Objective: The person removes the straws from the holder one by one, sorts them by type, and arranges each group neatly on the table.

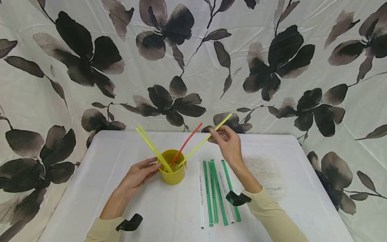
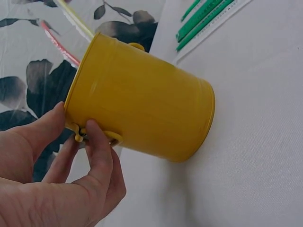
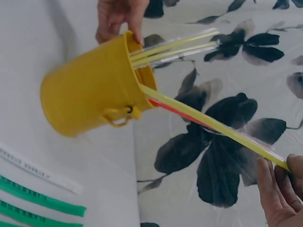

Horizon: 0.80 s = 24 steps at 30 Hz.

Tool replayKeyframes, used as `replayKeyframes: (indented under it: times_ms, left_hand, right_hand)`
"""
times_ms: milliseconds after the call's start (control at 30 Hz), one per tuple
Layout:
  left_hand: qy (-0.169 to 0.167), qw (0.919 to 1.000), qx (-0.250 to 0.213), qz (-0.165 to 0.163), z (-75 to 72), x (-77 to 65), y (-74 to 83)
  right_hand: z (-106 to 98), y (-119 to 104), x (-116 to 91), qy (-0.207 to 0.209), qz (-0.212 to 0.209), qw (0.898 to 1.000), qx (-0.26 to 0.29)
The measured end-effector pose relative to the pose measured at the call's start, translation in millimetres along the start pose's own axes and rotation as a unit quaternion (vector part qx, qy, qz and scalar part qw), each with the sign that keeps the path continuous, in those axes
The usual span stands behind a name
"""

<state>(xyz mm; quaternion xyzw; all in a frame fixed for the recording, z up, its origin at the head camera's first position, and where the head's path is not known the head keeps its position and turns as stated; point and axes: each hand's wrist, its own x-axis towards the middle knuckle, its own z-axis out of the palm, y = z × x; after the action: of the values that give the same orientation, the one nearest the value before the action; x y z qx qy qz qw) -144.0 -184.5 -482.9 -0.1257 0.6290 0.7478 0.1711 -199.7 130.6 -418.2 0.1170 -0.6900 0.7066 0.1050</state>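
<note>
Currently R hand (image 1: 228, 140) pinches a yellow straw (image 1: 198, 146) toward its upper end; long axis slopes from that grip down to the near left, lower end just inside the right side of the yellow bucket's mouth; so the yellow bucket (image 1: 172, 178) lies left of & nearer than the R grip; L hand (image 1: 137, 176) is closer to it, thumb & fingers gripping its left side by rim & handle; bucket's mouth-up, w/ a red straw (image 1: 186, 140) leaning right + two yellow straws (image 1: 151, 147) leaning left; green strips (image 1: 207, 193) & white strips (image 1: 201, 195) lie near-to-far on the table (image 1: 166, 211), right of bucket.
</note>
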Motion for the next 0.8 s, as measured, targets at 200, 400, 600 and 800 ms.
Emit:
replayKeyframes:
  times_ms: [200, 400, 600, 800]
  left_hand:
    - [0.002, 1.0, 0.007, 0.003, -0.3, 1.1, -0.4]
    - [0.008, 0.9999, 0.013, 0.002, 0.1, 0.9, -0.4]
    - [0.01, 0.9998, 0.014, 0.002, 0.2, 0.8, -1.3]
    - [0.011, 0.9998, 0.014, 0.002, 0.7, 0.8, -1.6]
  right_hand:
    - [-22.3, -3.9, 3.9, 0.001, -0.002, 1.0, 0.008]
    - [-44.8, -5.0, 1.4, 0.01, 0.012, 1.0, -0.013]
    - [-65.5, -0.8, -4.6, 0.015, 0.03, 0.999, -0.041]
    - [-83.5, 3.6, -11.9, 0.011, 0.051, 0.995, -0.08]
